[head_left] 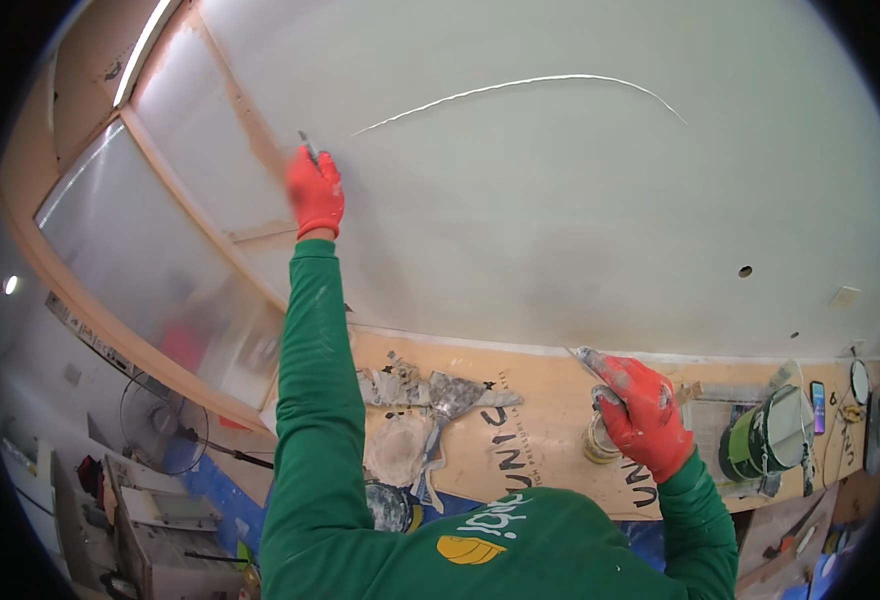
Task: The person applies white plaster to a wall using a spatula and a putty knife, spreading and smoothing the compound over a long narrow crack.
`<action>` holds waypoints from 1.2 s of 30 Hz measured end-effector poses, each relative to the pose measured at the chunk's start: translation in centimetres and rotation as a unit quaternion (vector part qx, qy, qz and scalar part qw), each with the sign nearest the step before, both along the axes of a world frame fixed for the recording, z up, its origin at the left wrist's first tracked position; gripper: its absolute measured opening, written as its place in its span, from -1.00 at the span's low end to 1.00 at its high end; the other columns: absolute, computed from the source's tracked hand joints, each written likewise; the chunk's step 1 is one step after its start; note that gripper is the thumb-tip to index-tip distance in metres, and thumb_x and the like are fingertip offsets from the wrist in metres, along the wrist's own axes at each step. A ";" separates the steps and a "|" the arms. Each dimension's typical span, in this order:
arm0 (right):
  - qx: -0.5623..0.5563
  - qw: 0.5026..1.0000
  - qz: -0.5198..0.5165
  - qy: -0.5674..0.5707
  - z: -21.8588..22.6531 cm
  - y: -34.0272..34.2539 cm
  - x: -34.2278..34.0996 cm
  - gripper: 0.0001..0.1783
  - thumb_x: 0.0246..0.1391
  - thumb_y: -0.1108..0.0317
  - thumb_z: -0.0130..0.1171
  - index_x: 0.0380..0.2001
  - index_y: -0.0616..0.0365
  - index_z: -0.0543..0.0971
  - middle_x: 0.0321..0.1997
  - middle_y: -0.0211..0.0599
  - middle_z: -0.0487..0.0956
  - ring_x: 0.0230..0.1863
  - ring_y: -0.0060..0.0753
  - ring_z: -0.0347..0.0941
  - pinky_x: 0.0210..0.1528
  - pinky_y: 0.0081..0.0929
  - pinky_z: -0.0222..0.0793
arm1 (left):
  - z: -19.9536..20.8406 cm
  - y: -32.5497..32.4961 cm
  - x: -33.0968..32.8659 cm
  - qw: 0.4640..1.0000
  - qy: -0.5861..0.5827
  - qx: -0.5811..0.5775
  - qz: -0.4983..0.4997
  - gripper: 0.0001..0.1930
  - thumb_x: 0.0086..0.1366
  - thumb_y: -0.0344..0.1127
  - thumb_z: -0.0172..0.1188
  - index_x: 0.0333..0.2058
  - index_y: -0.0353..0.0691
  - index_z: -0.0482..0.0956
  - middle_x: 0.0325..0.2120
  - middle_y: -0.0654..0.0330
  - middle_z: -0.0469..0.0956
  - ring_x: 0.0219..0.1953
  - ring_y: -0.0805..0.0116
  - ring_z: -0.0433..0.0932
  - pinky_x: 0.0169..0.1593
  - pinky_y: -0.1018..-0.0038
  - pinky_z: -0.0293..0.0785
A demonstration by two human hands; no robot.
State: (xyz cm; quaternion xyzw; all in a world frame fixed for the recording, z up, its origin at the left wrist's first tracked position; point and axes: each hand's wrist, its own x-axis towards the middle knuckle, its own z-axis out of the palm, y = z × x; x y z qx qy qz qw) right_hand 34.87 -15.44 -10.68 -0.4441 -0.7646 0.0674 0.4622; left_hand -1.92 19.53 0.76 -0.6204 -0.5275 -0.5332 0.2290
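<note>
One white curved streak (535,79) on the pale wall (560,200), seemingly left to smooth; round hole (745,271) unfilled. Left hand (315,195) closed around grey tool (308,146) near streak's left end; right hand (650,415) pinching scraper-like tool (587,361) over counter (550,400).

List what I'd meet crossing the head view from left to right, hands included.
Fan → left hand → right hand → green bucket → phone.

From the wearer's head, one fisheye camera looks down and forward, close over the green-clad torso (570,545), toward the pale wall (560,210).
</note>
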 end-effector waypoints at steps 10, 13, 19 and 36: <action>0.011 0.997 0.036 0.074 -1.8 -1.2 4.1 -0.54 0.02 0.54 0.19 0.06 0.20 0.51 -0.13 -0.06 0.59 -0.18 0.01 0.53 -0.15 -0.27 0.47 | 1.5 -4.7 11.9 0.998 0.055 0.006 -0.028 -0.54 0.36 -0.17 0.03 0.07 -0.44 0.40 -0.24 -0.06 0.47 -0.26 -0.02 0.52 -0.16 0.21 0.46; 0.011 0.995 0.037 0.089 -2.0 -2.1 6.0 -0.52 0.02 0.55 0.18 0.08 0.20 0.50 -0.12 -0.06 0.59 -0.20 -0.01 0.53 -0.16 -0.28 0.47 | 2.0 -6.6 17.1 0.997 0.071 0.006 -0.043 -0.55 0.36 -0.18 0.04 0.09 -0.41 0.39 -0.20 -0.04 0.45 -0.27 0.00 0.53 -0.20 0.21 0.47; 0.020 0.991 0.018 0.128 -2.7 -4.8 10.2 -0.48 0.01 0.57 0.16 0.12 0.18 0.48 -0.12 -0.05 0.59 -0.20 -0.02 0.53 -0.18 -0.27 0.46 | 1.8 -9.5 27.4 0.987 0.129 0.067 -0.068 -0.56 0.33 -0.20 0.09 0.08 -0.36 0.39 -0.20 -0.06 0.44 -0.34 -0.02 0.56 -0.28 0.22 0.50; -0.113 0.939 -0.091 0.311 -5.4 -12.5 20.7 -0.50 0.09 0.57 0.05 0.15 0.29 0.44 -0.10 0.02 0.60 -0.23 -0.09 0.55 -0.08 -0.34 0.47 | -3.2 -19.3 51.3 0.939 0.283 0.100 -0.167 -0.60 0.25 -0.26 0.17 0.04 -0.28 0.42 -0.23 0.06 0.45 -0.39 0.05 0.55 -0.32 0.29 0.53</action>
